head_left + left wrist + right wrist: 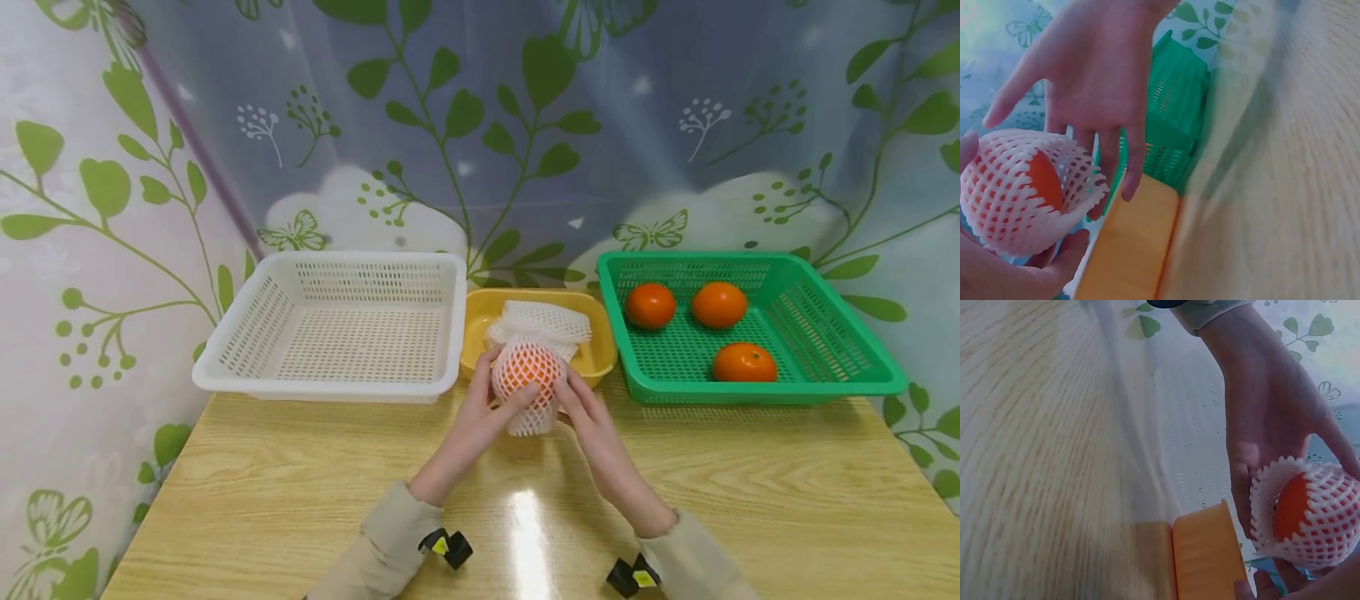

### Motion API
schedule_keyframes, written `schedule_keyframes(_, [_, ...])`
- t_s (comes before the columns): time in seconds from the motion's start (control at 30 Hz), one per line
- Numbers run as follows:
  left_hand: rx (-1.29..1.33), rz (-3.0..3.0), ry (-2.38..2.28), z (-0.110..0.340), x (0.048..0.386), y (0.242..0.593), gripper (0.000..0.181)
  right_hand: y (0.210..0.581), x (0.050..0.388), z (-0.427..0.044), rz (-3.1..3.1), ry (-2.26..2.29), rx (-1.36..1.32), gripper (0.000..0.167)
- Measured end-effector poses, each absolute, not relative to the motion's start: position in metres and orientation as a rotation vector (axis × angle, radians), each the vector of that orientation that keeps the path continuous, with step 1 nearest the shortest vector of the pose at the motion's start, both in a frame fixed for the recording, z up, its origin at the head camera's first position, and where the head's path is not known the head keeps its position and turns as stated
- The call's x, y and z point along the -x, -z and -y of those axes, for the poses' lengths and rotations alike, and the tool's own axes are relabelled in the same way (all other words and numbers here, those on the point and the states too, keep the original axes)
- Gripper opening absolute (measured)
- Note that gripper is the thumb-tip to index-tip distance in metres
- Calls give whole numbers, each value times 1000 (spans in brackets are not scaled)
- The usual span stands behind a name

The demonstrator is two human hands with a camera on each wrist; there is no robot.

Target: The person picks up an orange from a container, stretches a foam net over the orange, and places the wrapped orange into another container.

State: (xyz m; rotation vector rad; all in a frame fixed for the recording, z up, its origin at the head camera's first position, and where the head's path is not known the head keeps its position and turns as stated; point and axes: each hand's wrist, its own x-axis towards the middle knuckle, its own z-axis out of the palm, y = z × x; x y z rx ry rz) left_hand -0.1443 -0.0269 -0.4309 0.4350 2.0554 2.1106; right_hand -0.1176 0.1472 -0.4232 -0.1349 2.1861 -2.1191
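An orange-red fruit in white foam net [527,375] [1010,194] [1329,515] is held between both hands, above the front of the yellow tray [600,333]. My left hand [476,421] [1016,269] grips its left side, the thumb lying across the net. On the other side my right hand [600,433] [1100,75] holds the net and fruit with thumb and fingers. Bare fruit shows through the net's opening in both wrist views. The net's loose end hangs toward me in the head view. More white foam net [543,321] lies in the tray.
At the left stands a white basket [330,387] with nothing in it. The green basket [757,387] at the right contains several orange-red fruits [718,305]. Wooden table surface [300,475] extends in front, and a patterned curtain [525,167] hangs behind.
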Motion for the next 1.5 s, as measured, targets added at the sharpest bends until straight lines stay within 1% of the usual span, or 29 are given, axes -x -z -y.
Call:
schedule_keyframes(0.27, [-517, -2122, -2095, 34, 147, 414, 76, 418, 116, -148, -2232, 2150, 157, 51])
schedule_keyframes(0.5, [-577, -2296, -2050, 50, 155, 395, 74, 414, 122, -151, -2384, 2122, 363, 49])
schedule_keyframes(0.63, [-509, -2377, -2085, 67, 165, 385, 74, 412, 125, -156, -2448, 2129, 438, 39])
schedule_keyframes(0.8, [-359, -2621, -2012, 91, 181, 376, 77, 410, 127, -164, -2494, 2138, 452, 27])
schedule_keyframes(1.0, [-176, -2885, -1656, 116, 202, 382, 83, 408, 133, -176, -2541, 2162, 449, 22])
schedule_keyframes(1.23, [26, -2975, -1139, 130, 218, 396, 86, 408, 142, -192, -2590, 2186, 359, 27])
schedule_keyframes(1.33, [42, -2978, -970, 133, 220, 397, 86, 407, 144, -198, -2610, 2183, 334, 27])
schedule_keyframes(1.5, [-21, -2935, -733, 136, 221, 396, 88, 406, 146, -205, -2662, 2157, 304, 28])
